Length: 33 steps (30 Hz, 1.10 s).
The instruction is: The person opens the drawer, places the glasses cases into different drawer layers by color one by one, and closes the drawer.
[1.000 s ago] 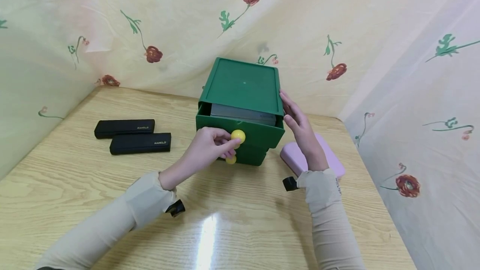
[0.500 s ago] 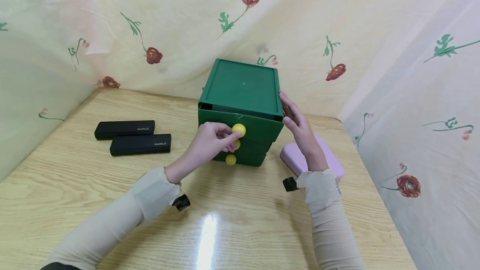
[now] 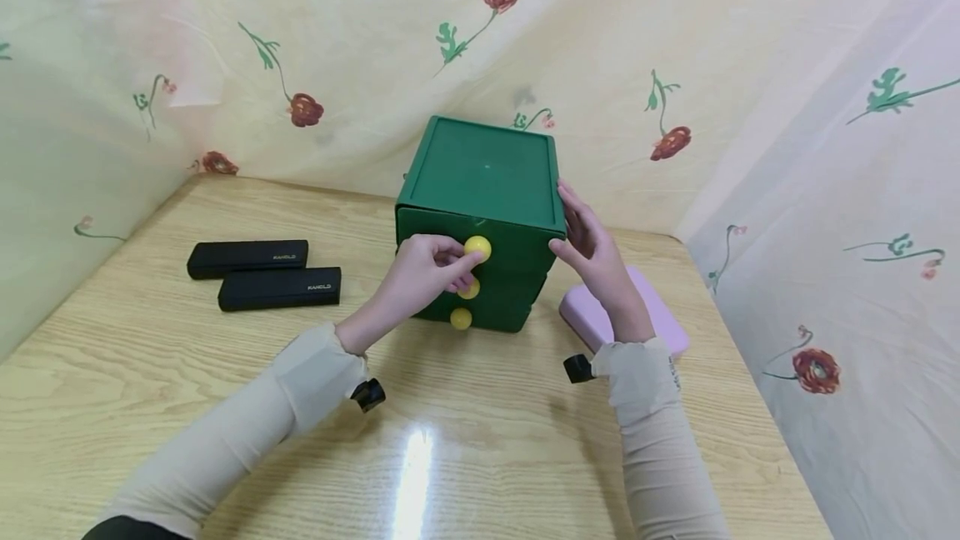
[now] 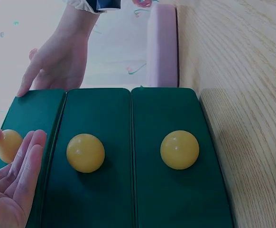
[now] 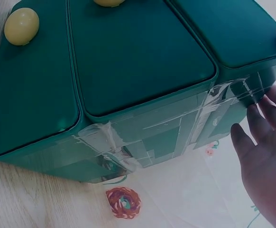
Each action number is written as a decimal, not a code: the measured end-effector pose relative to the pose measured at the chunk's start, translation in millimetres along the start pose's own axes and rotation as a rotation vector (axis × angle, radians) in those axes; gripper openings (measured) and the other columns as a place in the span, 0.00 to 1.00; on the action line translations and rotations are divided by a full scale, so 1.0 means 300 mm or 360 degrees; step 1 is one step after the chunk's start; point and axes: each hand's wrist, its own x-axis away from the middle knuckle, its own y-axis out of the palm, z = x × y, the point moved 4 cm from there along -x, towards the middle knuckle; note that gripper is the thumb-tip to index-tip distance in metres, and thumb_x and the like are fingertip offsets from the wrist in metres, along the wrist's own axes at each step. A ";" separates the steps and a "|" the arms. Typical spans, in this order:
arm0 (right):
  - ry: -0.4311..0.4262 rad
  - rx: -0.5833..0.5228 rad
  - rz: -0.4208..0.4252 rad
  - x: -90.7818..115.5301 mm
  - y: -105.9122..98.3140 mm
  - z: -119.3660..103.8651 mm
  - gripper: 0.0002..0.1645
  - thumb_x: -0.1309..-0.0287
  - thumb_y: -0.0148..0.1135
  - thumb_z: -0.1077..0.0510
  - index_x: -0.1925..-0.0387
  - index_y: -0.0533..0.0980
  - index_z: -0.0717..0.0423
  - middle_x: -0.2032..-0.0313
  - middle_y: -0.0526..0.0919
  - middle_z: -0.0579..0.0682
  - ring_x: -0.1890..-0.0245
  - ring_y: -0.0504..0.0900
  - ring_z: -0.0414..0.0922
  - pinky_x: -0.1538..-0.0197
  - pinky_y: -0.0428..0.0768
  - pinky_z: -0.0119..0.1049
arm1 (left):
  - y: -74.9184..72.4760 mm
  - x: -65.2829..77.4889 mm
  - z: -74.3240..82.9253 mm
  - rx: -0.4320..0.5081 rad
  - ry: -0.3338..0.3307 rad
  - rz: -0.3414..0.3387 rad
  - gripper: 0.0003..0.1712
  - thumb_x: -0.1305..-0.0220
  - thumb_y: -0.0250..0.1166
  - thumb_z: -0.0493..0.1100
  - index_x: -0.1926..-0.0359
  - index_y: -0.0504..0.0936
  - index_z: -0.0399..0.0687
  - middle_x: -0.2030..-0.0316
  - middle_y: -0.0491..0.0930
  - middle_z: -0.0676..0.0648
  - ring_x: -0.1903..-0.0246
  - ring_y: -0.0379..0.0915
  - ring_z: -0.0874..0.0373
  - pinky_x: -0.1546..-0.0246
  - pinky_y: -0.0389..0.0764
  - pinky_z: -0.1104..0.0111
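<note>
A small green drawer cabinet (image 3: 487, 169) with three yellow ball knobs stands at the middle back of the table. My left hand (image 3: 420, 275) pinches the top drawer's knob (image 3: 477, 248) between thumb and fingers. That top drawer (image 3: 521, 252) now sits flush with the cabinet. The middle knob (image 4: 85, 153) and bottom knob (image 4: 179, 149) show free in the left wrist view. Against the cabinet's right side rests my right hand (image 3: 603, 269), fingers extended, its thumb at the top drawer's front edge. Clear tape (image 5: 147, 137) runs along that side in the right wrist view.
Two slim black cases (image 3: 247, 259) lie side by side on the left of the wooden table (image 3: 480, 457). A light purple case (image 3: 660, 307) lies beside the right forearm. Flower-patterned cloth (image 3: 360, 40) hangs behind and at the sides.
The top drawer has slid in from partly pulled out, hiding the dark grey thing inside. My left hand has moved forward with the knob. The right thumb has shifted onto the drawer's front edge.
</note>
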 end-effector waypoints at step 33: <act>-0.0001 0.0153 0.0050 0.002 0.005 0.009 0.31 0.31 0.52 0.62 0.29 0.60 0.50 0.24 0.49 0.39 0.23 0.50 0.45 0.26 0.58 0.33 | -0.003 -0.007 -0.011 0.0036 -0.0041 0.0003 0.18 0.34 0.64 0.49 0.60 0.85 0.36 0.71 0.87 0.40 0.73 0.85 0.57 0.67 0.85 0.67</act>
